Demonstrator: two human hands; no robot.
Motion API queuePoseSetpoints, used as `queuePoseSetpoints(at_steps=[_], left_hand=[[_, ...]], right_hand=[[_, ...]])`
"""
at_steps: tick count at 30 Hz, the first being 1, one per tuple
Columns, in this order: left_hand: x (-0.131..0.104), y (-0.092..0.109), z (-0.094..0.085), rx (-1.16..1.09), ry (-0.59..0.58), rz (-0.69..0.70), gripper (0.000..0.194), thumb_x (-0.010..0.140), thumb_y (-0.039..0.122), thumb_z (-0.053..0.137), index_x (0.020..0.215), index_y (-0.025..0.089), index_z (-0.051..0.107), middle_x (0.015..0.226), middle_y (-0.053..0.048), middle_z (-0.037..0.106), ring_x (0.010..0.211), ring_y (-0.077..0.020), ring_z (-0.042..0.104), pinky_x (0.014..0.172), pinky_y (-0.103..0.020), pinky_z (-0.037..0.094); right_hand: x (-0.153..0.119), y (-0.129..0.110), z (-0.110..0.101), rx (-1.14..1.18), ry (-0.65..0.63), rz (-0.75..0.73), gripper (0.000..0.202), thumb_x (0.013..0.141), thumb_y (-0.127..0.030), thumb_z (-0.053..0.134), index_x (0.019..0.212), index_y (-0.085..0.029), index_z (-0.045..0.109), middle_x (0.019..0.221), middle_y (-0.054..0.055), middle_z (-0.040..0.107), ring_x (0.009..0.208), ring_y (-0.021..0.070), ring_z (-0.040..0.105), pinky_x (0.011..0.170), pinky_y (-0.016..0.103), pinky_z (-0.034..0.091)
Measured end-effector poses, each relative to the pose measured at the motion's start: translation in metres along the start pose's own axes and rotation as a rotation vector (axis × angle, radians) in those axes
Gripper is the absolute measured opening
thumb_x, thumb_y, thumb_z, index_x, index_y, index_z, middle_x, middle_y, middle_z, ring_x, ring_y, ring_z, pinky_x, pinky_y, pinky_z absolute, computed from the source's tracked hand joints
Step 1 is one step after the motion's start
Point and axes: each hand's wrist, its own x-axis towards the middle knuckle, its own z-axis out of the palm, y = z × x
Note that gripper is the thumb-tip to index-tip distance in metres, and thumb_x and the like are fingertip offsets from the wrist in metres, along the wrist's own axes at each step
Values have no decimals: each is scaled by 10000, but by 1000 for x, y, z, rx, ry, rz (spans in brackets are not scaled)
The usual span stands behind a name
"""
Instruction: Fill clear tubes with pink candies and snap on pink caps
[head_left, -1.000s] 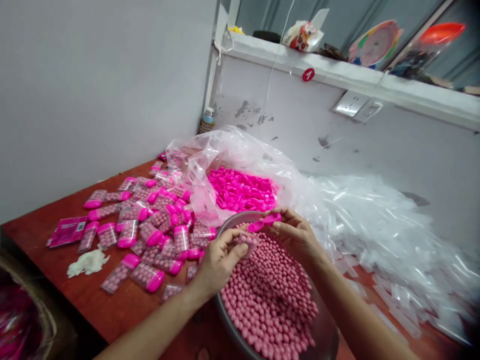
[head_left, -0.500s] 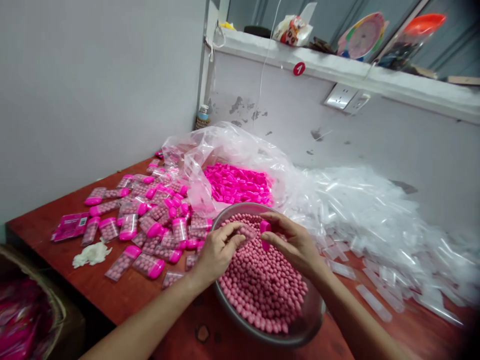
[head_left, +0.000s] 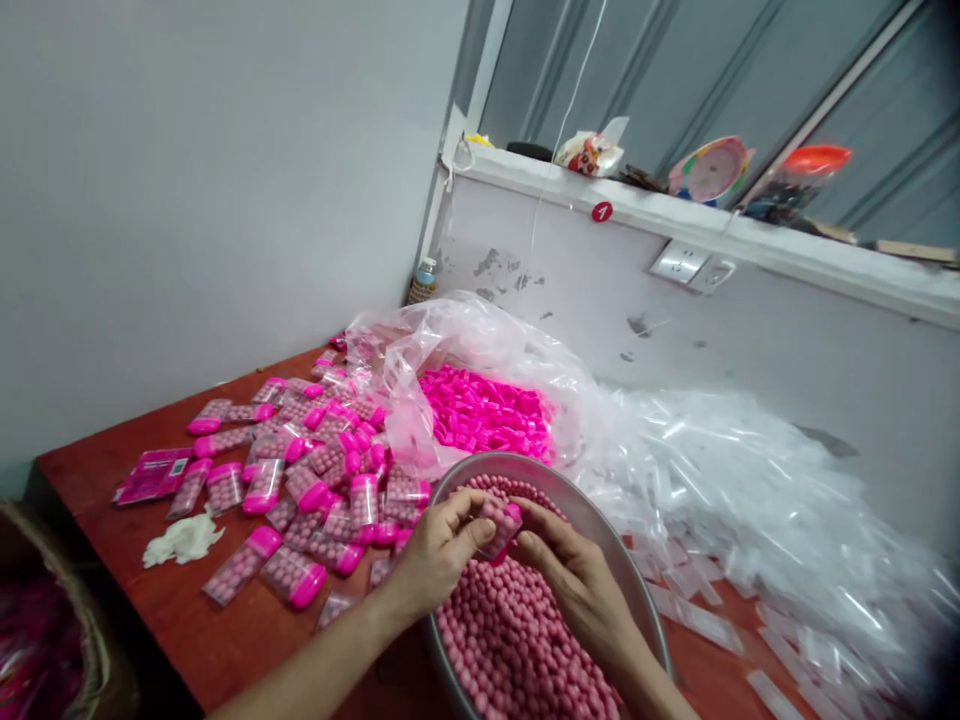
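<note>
My left hand (head_left: 435, 560) pinches a small clear plastic container (head_left: 495, 524) filled with pink balls, held over the bowl. At the container's right end, my right hand (head_left: 583, 585) has its thumb and fingers closed around a pink cap (head_left: 513, 513), partly hidden by the fingers. Whether the cap is fully seated I cannot tell. Below both hands, a grey metal bowl (head_left: 654, 600) holds many loose pink balls (head_left: 517, 635).
Filled, capped containers (head_left: 300, 490) lie heaped at left, near a pink packet (head_left: 154, 475) and white crumpled scrap (head_left: 184, 538). Behind the bowl, a plastic bag (head_left: 465, 320) holds pink caps (head_left: 484, 412). Clear empty containers (head_left: 750, 500) pile up at right. A cardboard box (head_left: 90, 620) stands lower left.
My right hand has brought the pink cap leftward to the container in my left hand; before, the two were apart. The camera view has tilted up, so the table sits lower.
</note>
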Motion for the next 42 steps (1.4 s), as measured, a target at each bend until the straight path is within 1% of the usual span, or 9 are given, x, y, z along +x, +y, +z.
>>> queuePoseSetpoints(at_steps=[4,8,10,15,26,30,35,38,42], left_hand=[[-3,2,-1,88,-36,28,209,832,270,491,973,153,592,858,-40,622,783,-155,581,687,-241,469],[-6,5,0,316,7,112,222,814,206,516,1002,183,632,921,-35,665,858,-165,594,791,-253,447],[-6,6,1,371,3,143,241,815,201,517,1028,192,628,932,-35,673,856,-163,602,798,-254,447],[-7,2,3,454,7,198,223,827,200,503,1000,188,643,928,-46,675,858,-169,610,787,-258,453],[-14,-11,2,544,-47,293,238,831,149,485,1009,176,640,853,-50,672,817,-157,614,755,-252,468],[-9,-8,3,499,38,240,217,816,164,510,973,178,660,884,-44,684,824,-159,619,764,-251,469],[-2,0,0,172,107,29,262,821,214,505,1042,155,633,968,-46,676,894,-181,612,775,-264,485],[-1,0,-1,117,91,21,270,806,220,532,1047,162,640,965,-42,684,907,-186,611,782,-262,483],[-4,-1,2,192,17,104,246,795,195,556,1016,194,663,959,-33,691,862,-174,629,765,-244,481]], right_hand=[[3,2,-14,111,-27,50,227,799,-346,568,976,-209,603,961,52,651,888,212,606,776,325,499],[1,-2,-30,-231,89,-109,249,809,-300,559,1049,-238,578,1006,45,629,930,207,577,818,318,459],[0,-9,-34,-386,56,-218,246,821,-273,541,1065,-248,561,994,45,622,909,201,574,803,311,454],[0,-17,-24,-563,-81,-363,192,865,-223,464,1045,-233,528,904,55,608,834,184,565,740,302,446],[-9,-6,-15,-753,-117,-498,127,878,-190,405,879,-154,528,733,73,556,678,169,507,616,281,416],[-4,-7,-16,-527,-93,-391,131,850,-216,480,925,-172,578,788,72,602,723,172,542,662,294,437],[-11,6,-21,261,-11,51,304,772,-316,613,1069,-258,589,1069,56,609,898,203,592,807,352,449],[-16,15,-25,562,28,178,300,712,-325,679,997,-246,629,960,40,652,768,169,621,767,324,462],[-11,10,-26,632,51,200,247,698,-343,692,890,-192,655,853,35,659,771,146,604,733,261,457]])
